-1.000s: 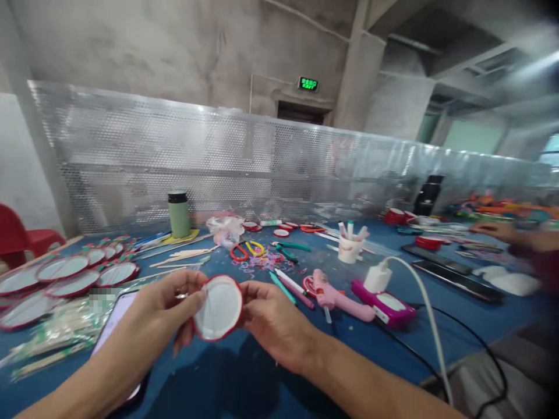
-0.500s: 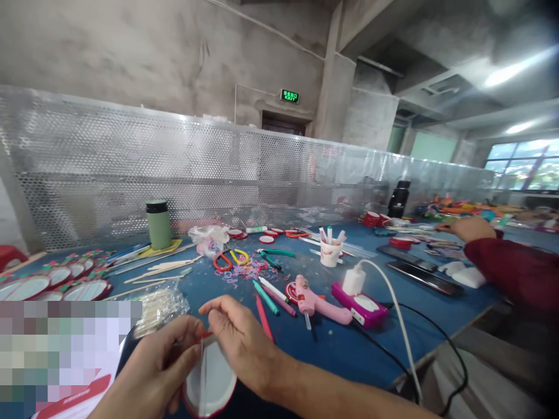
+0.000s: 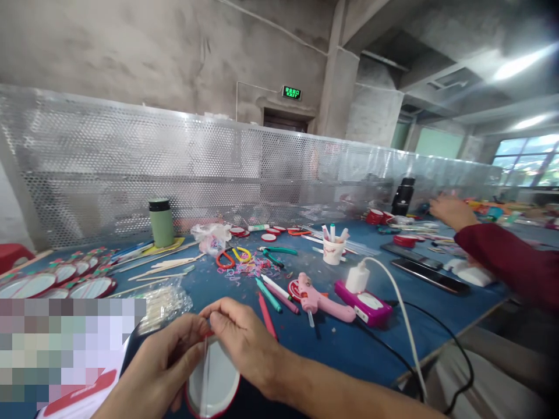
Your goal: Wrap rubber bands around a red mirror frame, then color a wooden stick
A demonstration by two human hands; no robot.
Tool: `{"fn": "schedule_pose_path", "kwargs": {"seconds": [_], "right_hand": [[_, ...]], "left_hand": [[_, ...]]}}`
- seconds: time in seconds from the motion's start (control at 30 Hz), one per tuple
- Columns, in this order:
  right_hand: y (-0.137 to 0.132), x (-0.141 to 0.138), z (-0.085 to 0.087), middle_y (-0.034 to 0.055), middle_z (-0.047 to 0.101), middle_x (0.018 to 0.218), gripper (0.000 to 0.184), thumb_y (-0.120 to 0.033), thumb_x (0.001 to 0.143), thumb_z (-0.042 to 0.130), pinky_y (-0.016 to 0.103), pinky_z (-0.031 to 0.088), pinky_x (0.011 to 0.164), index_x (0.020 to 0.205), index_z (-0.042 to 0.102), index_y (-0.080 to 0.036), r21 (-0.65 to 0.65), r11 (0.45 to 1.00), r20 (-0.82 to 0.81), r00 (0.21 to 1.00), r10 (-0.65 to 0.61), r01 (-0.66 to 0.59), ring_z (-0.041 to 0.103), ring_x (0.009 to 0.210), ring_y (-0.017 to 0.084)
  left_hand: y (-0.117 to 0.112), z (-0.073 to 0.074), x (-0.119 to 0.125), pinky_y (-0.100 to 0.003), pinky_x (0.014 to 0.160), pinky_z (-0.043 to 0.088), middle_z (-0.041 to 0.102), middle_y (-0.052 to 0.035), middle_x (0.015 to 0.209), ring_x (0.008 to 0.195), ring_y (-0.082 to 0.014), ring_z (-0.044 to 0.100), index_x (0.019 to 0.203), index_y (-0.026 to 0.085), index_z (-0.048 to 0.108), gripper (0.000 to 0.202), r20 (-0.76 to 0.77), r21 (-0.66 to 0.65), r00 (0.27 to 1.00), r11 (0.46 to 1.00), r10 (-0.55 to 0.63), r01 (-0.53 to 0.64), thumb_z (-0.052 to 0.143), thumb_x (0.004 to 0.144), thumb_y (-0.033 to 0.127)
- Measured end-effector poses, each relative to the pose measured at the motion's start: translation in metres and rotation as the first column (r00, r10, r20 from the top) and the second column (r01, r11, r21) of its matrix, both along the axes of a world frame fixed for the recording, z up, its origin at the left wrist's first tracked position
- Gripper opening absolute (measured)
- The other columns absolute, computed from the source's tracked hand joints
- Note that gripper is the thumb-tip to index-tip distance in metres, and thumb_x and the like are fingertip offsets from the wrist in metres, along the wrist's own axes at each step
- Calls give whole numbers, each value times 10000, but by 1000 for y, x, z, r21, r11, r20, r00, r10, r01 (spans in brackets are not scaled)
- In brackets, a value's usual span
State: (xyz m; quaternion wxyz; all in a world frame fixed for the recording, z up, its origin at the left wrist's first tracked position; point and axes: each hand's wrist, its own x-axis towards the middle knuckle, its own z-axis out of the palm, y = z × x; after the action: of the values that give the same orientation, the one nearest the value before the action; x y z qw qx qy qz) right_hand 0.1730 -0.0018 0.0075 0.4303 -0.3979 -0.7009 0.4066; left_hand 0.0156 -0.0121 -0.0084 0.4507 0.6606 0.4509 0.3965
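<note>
Low in the middle of the view I hold a round white disc with a red rim (image 3: pixel 213 384) in both hands. My left hand (image 3: pixel 161 366) grips its left edge with curled fingers. My right hand (image 3: pixel 244 340) pinches the rim at its top, fingers pressed together. A thin clear strip or thread runs down across the disc's face. The disc hangs just above the blue table (image 3: pixel 340 343).
A pink glue gun (image 3: pixel 323 299), a magenta power block with white plug and cable (image 3: pixel 362 297), pens, scissors and loose bands lie ahead. Finished red-rimmed discs (image 3: pixel 65 282) lie left, near a green flask (image 3: pixel 161 223). Another person's red-sleeved arm (image 3: pixel 493 256) reaches at right.
The disc came down from chest height, and my right hand moved onto its top rim. In the last half second my hands barely moved; the other person's hand lifted.
</note>
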Motion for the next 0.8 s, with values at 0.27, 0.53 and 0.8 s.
{"fn": "schedule_pose_path", "kwargs": {"seconds": [0.27,0.53,0.8], "right_hand": [[1,-1,-4,65,717,952,285,-267,969,449,268,474,788,1064,694,-156,15,1000,0,1000,-3,3,648,917,174],[0,-1,-1,92,725,974,286,-253,966,453,270,471,794,1062,696,-136,3,1000,-3,1000,-2,2,654,928,183],[-1,-2,-2,91,719,978,280,-236,962,450,267,469,781,1060,694,-140,-18,1000,0,1000,-7,7,648,918,179]], "left_hand": [[-2,3,1,-152,377,286,495,47,553,377,-47,381,789,174,520,425,-8,-17,1000,1000,-4,4,606,774,591],[5,-7,-5,-149,355,290,520,34,571,375,-50,385,828,177,548,430,-7,-10,999,999,-38,37,597,791,602],[8,-13,-8,-149,348,310,522,28,583,386,-60,411,841,175,565,437,-7,9,998,998,-60,60,571,811,611]]}}
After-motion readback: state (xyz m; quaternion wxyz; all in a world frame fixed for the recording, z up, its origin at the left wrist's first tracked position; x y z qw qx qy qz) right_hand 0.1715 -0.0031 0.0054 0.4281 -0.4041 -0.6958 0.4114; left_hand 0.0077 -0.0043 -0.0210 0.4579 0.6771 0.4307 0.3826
